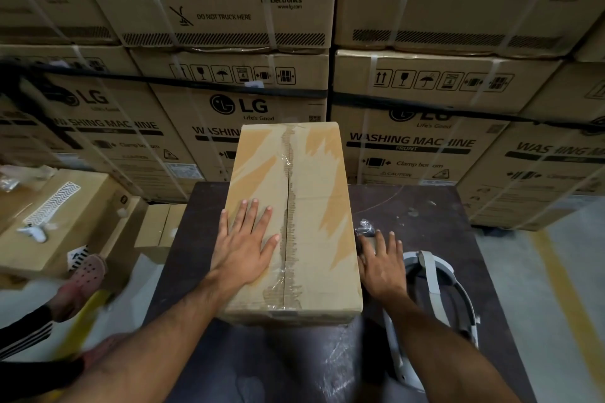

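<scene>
Box (314, 180) stands on the dark table (425, 216), long side running away from the person. Left hand (245, 249) lies flat on its lid, fingers spread, gripping nothing. Right hand (383, 268) is open at the box's right wall, holding nothing. Risks: the tape (288, 206) along the seam is ragged, so the flaps may spring if lifted; a sideways shove could knock the headset (435, 275) off.

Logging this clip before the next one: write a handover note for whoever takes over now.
Left hand: open, flat on top of the cardboard box.
Right hand: open, low beside the box's right side; contact unclear.
The box stands on the dark table, flaps closed, top seam taped.
Left, probably: grip it and shift or lift it.
A white headset lies just right of the right hand.
</scene>
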Demonstrator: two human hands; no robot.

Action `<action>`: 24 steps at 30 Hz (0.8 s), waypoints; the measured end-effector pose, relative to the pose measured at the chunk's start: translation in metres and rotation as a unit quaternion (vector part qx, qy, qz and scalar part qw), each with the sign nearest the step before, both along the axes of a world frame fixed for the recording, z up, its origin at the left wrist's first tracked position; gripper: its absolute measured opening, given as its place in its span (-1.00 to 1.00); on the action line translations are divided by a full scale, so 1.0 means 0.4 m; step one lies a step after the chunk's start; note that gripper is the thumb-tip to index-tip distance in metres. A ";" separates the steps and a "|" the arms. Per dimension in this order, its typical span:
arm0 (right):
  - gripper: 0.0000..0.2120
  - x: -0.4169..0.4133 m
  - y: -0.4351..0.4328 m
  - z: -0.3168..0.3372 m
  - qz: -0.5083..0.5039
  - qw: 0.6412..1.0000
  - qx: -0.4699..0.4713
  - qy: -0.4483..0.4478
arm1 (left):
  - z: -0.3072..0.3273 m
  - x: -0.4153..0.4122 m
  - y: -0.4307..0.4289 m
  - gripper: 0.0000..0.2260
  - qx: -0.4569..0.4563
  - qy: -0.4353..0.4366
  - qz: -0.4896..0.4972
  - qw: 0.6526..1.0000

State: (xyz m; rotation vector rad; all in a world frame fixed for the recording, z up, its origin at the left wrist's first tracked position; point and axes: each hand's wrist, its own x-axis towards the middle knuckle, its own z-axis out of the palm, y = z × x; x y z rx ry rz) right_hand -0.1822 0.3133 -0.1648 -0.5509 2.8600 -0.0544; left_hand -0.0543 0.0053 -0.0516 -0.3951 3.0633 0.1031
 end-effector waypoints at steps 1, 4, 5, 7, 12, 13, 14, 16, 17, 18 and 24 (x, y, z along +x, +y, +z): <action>-0.30 -0.001 0.003 0.011 0.003 1.000 0.002 -0.008 | -0.001 0.000 0.000 -0.38 -0.001 -0.001 0.000 1.000; -0.18 -0.007 -0.001 0.056 0.006 1.000 0.013 -0.017 | -0.001 0.000 -0.002 -0.38 -0.001 -0.001 -0.001 1.000; -0.20 -0.013 -0.005 0.079 0.002 1.000 0.002 -0.004 | -0.001 0.000 -0.002 -0.37 -0.001 -0.002 -0.001 1.000; -0.28 -0.030 -0.015 0.132 -0.010 0.999 -0.028 0.026 | 0.000 0.000 -0.001 -0.37 -0.001 -0.004 -0.002 1.000; -0.37 -0.071 -0.088 0.335 -0.034 0.979 -0.163 0.115 | -0.002 0.000 -0.004 -0.36 0.010 0.007 -0.004 1.000; -0.37 -0.066 -0.111 0.373 -0.026 0.978 -0.170 0.118 | -0.002 0.002 -0.003 -0.36 0.010 0.007 -0.003 1.000; -0.37 -0.055 -0.134 0.402 -0.012 0.979 -0.171 0.113 | -0.004 0.001 -0.003 -0.36 0.014 0.008 -0.001 1.000; -0.36 -0.012 -0.176 0.439 0.028 0.981 -0.162 0.107 | 0.001 -0.001 -0.001 -0.35 0.020 0.003 -0.002 1.000; -0.36 0.018 -0.193 0.447 0.048 0.982 -0.153 0.100 | 0.009 0.001 0.002 -0.35 0.017 -0.005 0.001 1.000; -0.34 0.049 -0.207 0.446 0.064 0.984 -0.141 0.091 | 0.012 0.003 0.005 -0.35 0.021 -0.008 0.001 1.000; -0.28 0.172 -0.250 0.405 0.112 0.988 -0.103 0.038 | 0.034 0.037 0.029 -0.35 0.040 0.001 -0.006 0.999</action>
